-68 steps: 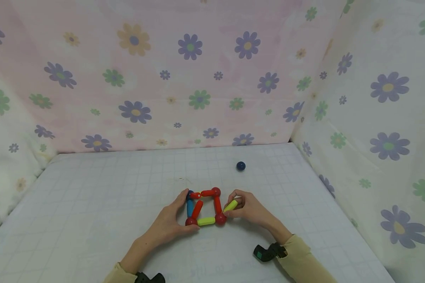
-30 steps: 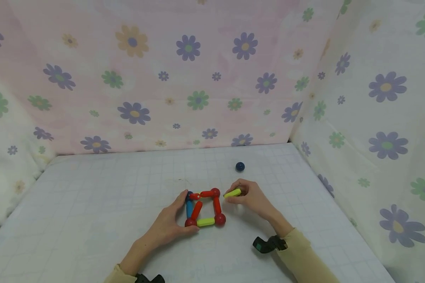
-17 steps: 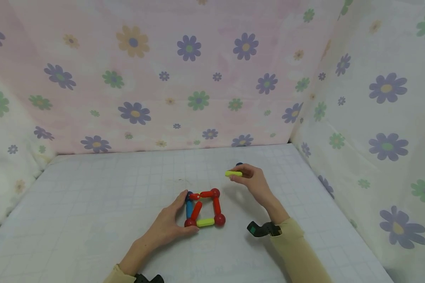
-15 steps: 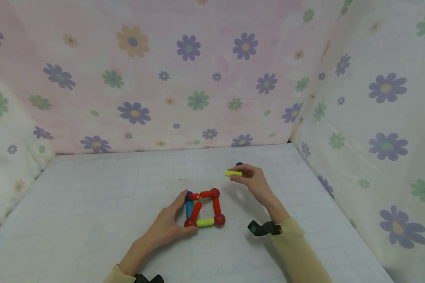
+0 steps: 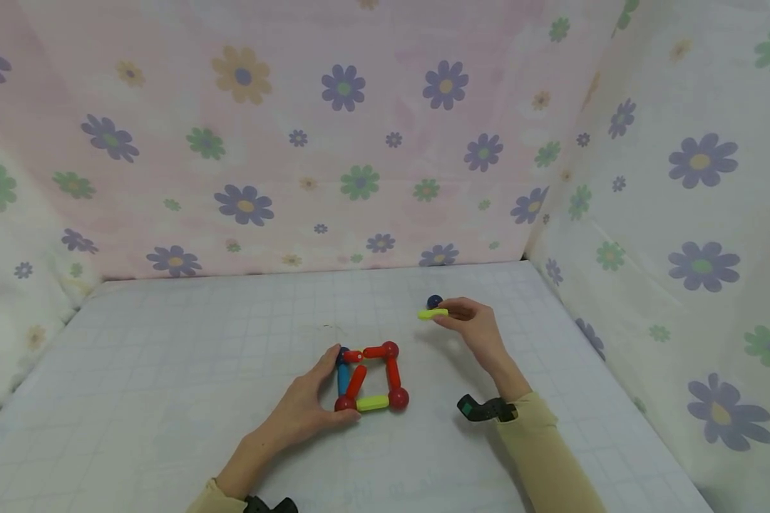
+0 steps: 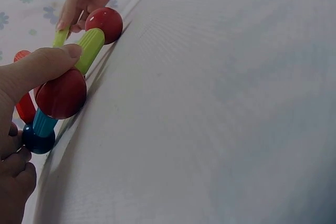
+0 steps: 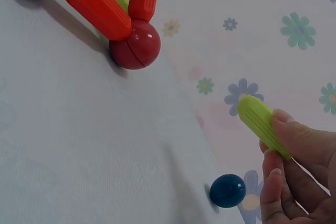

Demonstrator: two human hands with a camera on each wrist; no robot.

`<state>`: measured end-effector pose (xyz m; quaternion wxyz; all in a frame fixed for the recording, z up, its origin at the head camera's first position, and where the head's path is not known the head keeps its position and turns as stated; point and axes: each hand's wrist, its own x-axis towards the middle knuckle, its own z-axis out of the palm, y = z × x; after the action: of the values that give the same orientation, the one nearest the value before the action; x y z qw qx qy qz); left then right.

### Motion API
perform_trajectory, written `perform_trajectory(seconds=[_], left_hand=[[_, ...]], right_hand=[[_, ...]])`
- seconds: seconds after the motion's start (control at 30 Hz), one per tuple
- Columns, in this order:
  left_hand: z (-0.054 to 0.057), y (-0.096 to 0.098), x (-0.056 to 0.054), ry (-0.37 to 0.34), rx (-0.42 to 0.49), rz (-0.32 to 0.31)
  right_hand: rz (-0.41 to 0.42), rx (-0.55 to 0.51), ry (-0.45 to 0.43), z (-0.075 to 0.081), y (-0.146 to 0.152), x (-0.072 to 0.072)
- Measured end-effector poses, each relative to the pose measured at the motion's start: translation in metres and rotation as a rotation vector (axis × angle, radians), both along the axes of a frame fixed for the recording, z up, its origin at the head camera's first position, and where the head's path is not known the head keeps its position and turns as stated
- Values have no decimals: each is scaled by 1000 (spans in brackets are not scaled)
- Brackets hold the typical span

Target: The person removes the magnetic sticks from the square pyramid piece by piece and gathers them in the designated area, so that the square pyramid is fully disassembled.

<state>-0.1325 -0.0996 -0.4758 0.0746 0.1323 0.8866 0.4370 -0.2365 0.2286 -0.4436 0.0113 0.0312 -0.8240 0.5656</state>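
Note:
A square-like frame of magnetic sticks and balls lies on the table, with a front right red ball (image 5: 398, 398), yellow-green front stick (image 5: 373, 403) and blue left stick (image 5: 343, 380). My left hand (image 5: 301, 408) grips its left side: the thumb is at the front left red ball (image 6: 62, 94), the fingers at the dark blue ball (image 6: 38, 138). Inside the frame a red stick (image 5: 356, 382) slants up from that red ball. My right hand (image 5: 478, 331) pinches a loose yellow-green magnetic stick (image 7: 261, 124) between thumb and fingers, held above the table near a loose dark blue ball (image 7: 228, 191).
The white table (image 5: 186, 356) has faint grid lines. Flower-patterned cloth (image 5: 372, 149) stands behind it and at both sides. Each wrist wears a black device, the right one (image 5: 484, 409) hanging over the table.
My right hand has carried the yellow-green stick from the frame's front right ball back toward the loose blue ball, then slightly right, uncovering that ball. My left hand has stayed on the frame.

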Motion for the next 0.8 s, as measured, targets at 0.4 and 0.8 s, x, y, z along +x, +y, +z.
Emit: perform_trajectory(seconds=[0.4,0.8], left_hand=[[1,2,0,2,-2,0],[0,1,0,3,2,2]], right_hand=[[-77,9,-41,-11,12,-6],[-158,192,-48,-22,18,-11]])
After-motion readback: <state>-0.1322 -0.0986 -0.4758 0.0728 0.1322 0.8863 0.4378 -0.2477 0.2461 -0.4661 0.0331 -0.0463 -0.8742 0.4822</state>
